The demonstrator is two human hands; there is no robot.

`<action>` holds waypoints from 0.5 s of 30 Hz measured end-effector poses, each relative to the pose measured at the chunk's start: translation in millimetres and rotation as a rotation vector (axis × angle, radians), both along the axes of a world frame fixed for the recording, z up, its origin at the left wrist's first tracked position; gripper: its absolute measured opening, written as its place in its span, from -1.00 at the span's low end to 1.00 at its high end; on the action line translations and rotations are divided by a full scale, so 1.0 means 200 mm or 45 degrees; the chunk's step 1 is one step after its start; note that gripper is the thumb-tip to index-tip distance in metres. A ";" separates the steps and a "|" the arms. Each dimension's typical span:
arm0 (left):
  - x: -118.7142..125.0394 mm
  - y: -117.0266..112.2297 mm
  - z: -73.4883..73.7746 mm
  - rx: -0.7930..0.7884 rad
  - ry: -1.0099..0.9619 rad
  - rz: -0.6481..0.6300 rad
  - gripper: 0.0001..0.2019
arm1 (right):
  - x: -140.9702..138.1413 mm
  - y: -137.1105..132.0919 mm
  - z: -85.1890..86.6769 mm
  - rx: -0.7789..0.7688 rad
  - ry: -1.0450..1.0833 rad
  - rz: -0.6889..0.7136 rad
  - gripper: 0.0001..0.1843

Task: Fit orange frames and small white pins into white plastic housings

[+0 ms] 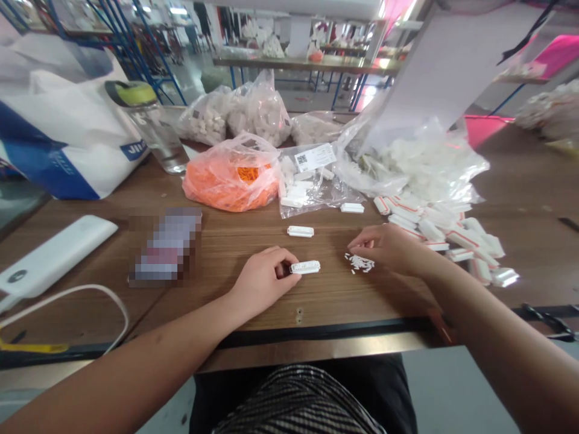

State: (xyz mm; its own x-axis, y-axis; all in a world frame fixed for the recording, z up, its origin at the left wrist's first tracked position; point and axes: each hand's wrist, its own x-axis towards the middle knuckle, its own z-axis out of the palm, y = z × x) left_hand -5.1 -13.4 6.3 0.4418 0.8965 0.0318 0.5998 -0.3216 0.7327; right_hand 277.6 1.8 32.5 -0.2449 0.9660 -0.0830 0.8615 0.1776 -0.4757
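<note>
My left hand pinches the left end of a small white plastic housing, held just over the table. Beside it, my right hand is closed with thumb and forefinger together, above a little heap of tiny white pieces. Whether those fingertips hold a piece is too small to make out. Another white housing lies a short way beyond my left hand, and a further white part rests near the clear bag.
White parts with orange strips are piled at the right. Behind stand an orange-filled bag, a clear bag of white parts and a water bottle. At the left lie a phone, a white power bank and its cable.
</note>
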 end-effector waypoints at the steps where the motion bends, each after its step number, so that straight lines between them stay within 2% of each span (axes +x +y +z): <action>1: 0.00 0.00 0.00 0.005 0.003 -0.003 -0.91 | 0.00 0.01 -0.01 -0.024 0.023 0.024 -0.82; 5: 0.00 0.00 0.01 0.009 -0.004 -0.008 -0.92 | -0.04 0.02 -0.02 0.001 -0.042 0.138 -0.81; 10: 0.00 0.00 0.01 0.015 -0.009 -0.009 -0.91 | -0.04 0.03 -0.01 -0.021 -0.224 0.006 -0.80; 13: 0.00 0.00 0.01 0.017 -0.007 -0.009 -0.92 | -0.01 0.04 0.00 -0.096 -0.170 -0.050 -0.79; 15: 0.00 0.01 0.01 0.019 -0.002 -0.005 -0.91 | 0.00 0.05 -0.01 -0.084 -0.076 -0.011 -0.79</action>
